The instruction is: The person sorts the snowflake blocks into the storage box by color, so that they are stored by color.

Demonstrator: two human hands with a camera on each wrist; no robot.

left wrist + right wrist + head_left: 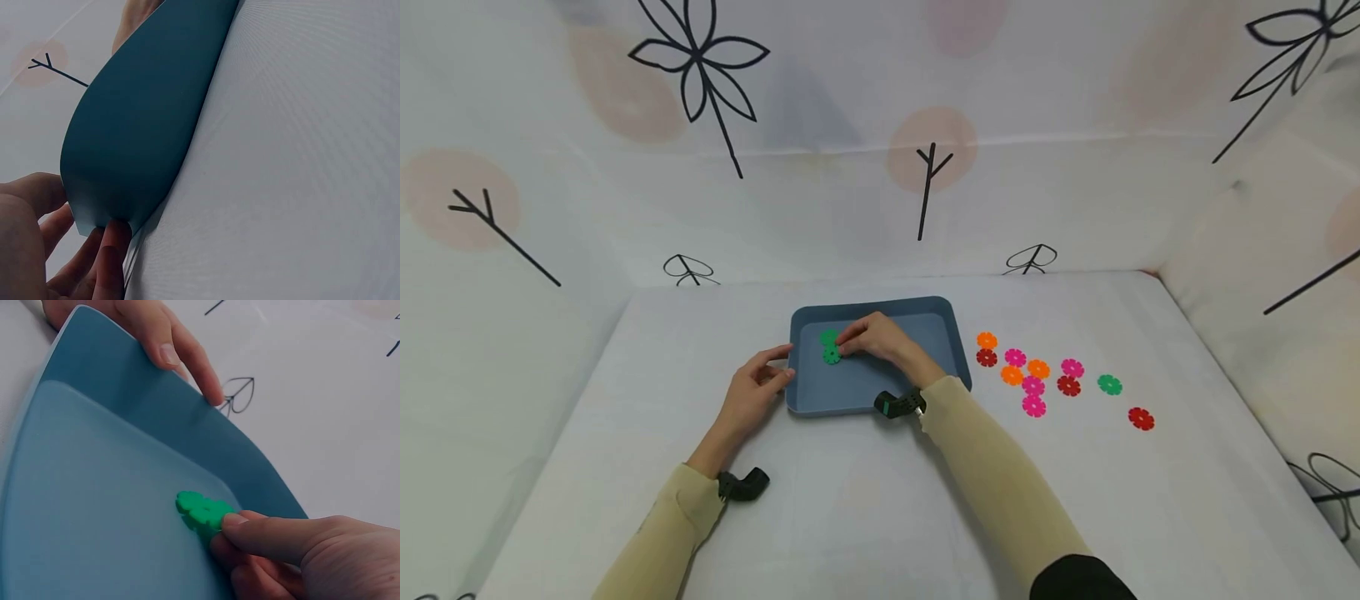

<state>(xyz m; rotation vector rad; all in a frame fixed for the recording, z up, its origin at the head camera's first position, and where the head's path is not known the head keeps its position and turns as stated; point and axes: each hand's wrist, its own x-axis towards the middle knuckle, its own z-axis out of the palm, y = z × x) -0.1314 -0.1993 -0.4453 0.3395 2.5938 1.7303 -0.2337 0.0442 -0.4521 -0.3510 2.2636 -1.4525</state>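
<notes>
A blue-grey tray [820, 400] lies on the white table. Two green flower-shaped notched discs [831, 356] are at its left inside, touching or joined end to end. My right hand [883, 340] reaches over the tray and pinches the green discs [203, 509] between thumb and fingers, just above the tray floor; its fingertips partly cover them. At the tray's left edge, my left hand [752, 392] holds the side, with fingertips [215, 399] over the rim and other fingers [115, 234] against the outer wall. Whether the two discs interlock, I cannot tell.
Right of the tray lie more notched discs: orange [987, 340], dark red [1141, 418], pink [1033, 406] and a green one [1109, 384]. Some touch or overlap. A white patterned cloth wall [820, 208] stands behind the table. Each wrist wears a black camera band [743, 484].
</notes>
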